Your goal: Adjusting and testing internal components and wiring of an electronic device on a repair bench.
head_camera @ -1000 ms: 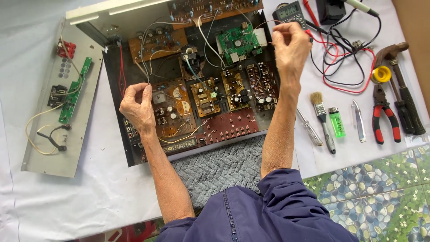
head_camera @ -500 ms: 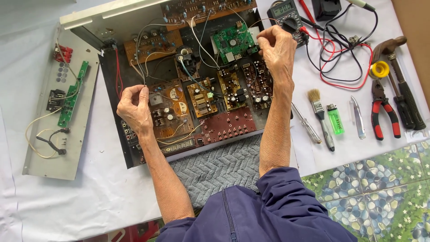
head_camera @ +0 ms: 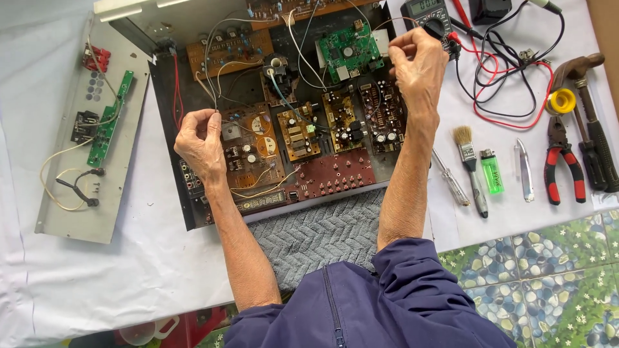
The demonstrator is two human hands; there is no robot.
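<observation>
1. My left hand [head_camera: 201,143] is pinched shut on the thin grey wires [head_camera: 209,77] at about 9 o'clock of the open chassis [head_camera: 169,138], fingertips closed tight so the strands stay lifted off the brown boards below.
2. My right hand [head_camera: 418,64] sits at roughly 2 o'clock, thumb and forefinger closed on the far end of a fine wire [head_camera: 387,24] just beside the green circuit board [head_camera: 347,51]. I judge the two hands hold the lead taut between them so it can be traced across the boards.
3. The multimeter [head_camera: 431,14] lies touching distance behind my right hand, with its red and black leads [head_camera: 509,84] looped toward 3 o'clock, kept near for probing.
4. The paintbrush [head_camera: 469,167], green lighter [head_camera: 492,171], red-handled pliers [head_camera: 560,161] and hammer [head_camera: 590,122] are lined up on the bench at 3 o'clock, well apart from the chassis.
5. The removed grey panel [head_camera: 77,193] with its small green strip rests at 9 o'clock, out of the way.
6. Compared with half a second ago, both hands sit in much the same spots; my right hand's fingers have shifted slightly along the wire, the left grip unchanged.
</observation>
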